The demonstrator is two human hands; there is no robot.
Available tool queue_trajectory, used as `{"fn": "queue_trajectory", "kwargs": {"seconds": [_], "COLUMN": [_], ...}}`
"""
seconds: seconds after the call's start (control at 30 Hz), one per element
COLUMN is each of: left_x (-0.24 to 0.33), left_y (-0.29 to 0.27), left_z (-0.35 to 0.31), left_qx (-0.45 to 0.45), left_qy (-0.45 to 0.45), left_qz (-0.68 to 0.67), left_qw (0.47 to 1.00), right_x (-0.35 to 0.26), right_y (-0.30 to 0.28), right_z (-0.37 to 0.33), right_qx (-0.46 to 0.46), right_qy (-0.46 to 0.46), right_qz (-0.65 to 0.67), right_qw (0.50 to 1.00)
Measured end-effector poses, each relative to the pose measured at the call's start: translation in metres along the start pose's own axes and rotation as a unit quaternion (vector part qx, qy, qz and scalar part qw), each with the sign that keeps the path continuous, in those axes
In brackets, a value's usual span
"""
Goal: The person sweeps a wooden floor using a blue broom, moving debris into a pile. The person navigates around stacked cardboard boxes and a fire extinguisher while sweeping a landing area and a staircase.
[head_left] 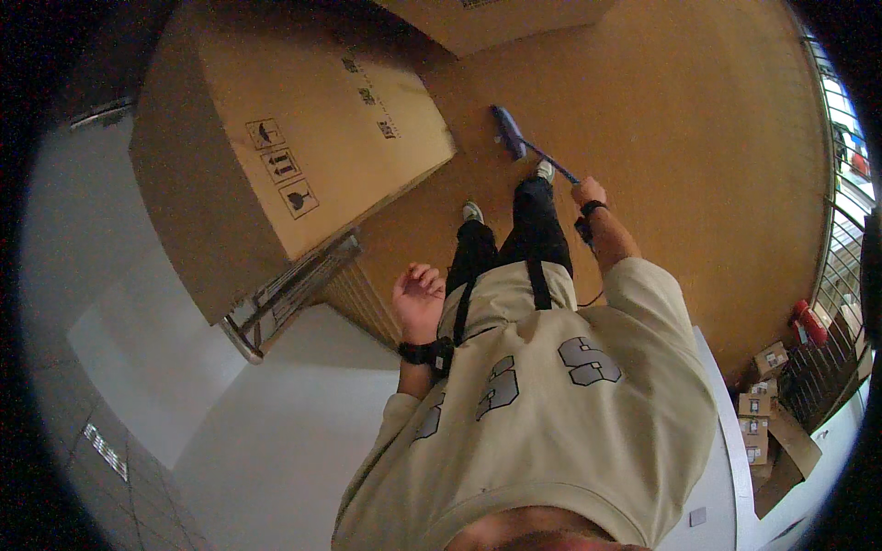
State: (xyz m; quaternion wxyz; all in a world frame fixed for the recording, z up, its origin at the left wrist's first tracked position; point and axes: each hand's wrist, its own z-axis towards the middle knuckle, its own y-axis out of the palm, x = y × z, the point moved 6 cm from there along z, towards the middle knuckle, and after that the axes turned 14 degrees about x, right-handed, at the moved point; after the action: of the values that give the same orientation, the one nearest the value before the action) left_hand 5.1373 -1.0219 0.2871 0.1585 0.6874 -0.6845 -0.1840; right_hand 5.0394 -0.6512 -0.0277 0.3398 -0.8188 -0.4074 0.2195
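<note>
My right hand (588,191) is closed around the handle of a blue broom (508,133). The broom's wide head rests on the brown floor, just ahead of my right shoe. Its handle slants from the head back to my fist. Beside my waist, my left hand (420,289) is raised with loosely bent fingers, and nothing shows in it. Both wrists carry dark bands with small devices.
A big cardboard box (340,147) stands at the left on a metal-framed support (294,289). Another cardboard box (501,23) is at the far edge. Small cartons (753,432), a red object (808,321) and a barred window (831,184) line the right side.
</note>
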Motion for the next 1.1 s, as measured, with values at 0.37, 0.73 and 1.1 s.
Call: {"fn": "queue_trajectory", "kwargs": {"seconds": [0.37, 0.73, 1.1], "left_x": [-0.025, 0.019, 0.066], "left_y": [0.023, 0.029, 0.04], "left_z": [0.011, 0.015, 0.014], "left_qx": [-0.005, -0.027, -0.064], "left_qy": [0.0, -0.063, -0.031], "left_qz": [0.011, 0.037, 0.026], "left_qw": [1.0, 0.997, 0.997], "right_x": [0.027, -0.036, -0.125], "right_y": [-0.096, -0.047, 0.028], "right_z": [0.03, -0.073, -0.101], "right_qx": [0.09, 0.051, 0.031], "right_qy": [-0.083, -0.171, -0.12], "right_qz": [0.019, 0.076, 0.076], "right_qw": [0.992, 0.981, 0.989]}}
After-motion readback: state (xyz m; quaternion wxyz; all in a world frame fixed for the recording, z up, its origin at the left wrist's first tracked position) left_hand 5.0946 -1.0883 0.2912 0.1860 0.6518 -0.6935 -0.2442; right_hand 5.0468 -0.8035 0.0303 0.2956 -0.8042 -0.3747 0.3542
